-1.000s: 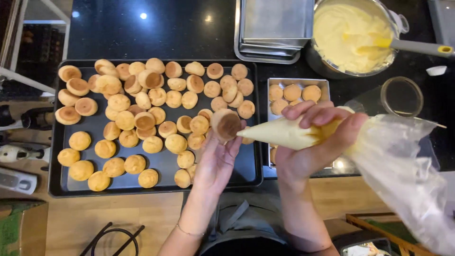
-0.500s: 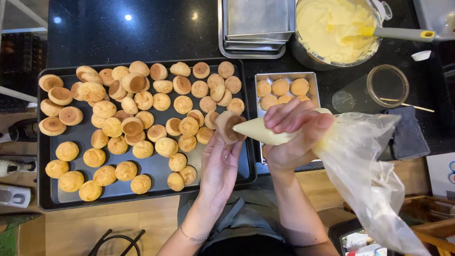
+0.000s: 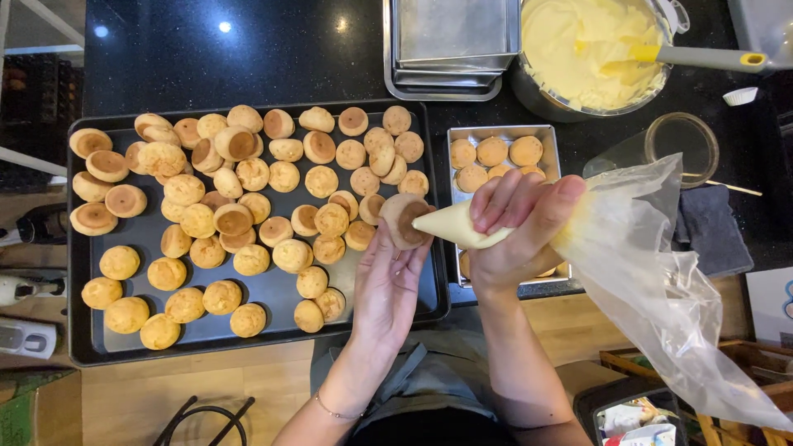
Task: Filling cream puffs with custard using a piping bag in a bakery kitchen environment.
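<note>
The fingers (image 3: 410, 248) of the left hand (image 3: 388, 285) are closed around one small round puff (image 3: 403, 219), holding it up with its flat bottom turned toward the other hand. The right hand (image 3: 516, 227) is closed tight around a piping bag (image 3: 628, 248) full of pale yellow cream. The pointed tip of the bag (image 3: 425, 221) now touches the bottom of the puff. A second ago the tip was already close to the puff, so little has changed with the hands; they have stayed together and only the view has slid a bit. It looks like cream is going into this puff right now.

The puff is in the air, just above the right edge of the big dark baking tray (image 3: 83, 330). That tray holds lots of golden puffs (image 3: 248, 215), some piled near the top and some in neat rows lower down. Just to the right, partly hidden under the right hand, is a small silver pan (image 3: 500, 132) with a few puffs (image 3: 494, 153) in it.

Further back on the black worktop (image 3: 248, 58) sits a big bowl of yellow cream (image 3: 591, 49) with a spatula (image 3: 702, 58) resting in it. Beside it are stacked metal pans (image 3: 450, 41). A glass cup (image 3: 679, 144) stands near the loose end of the bag, next to a grey cloth (image 3: 710, 227).
</note>
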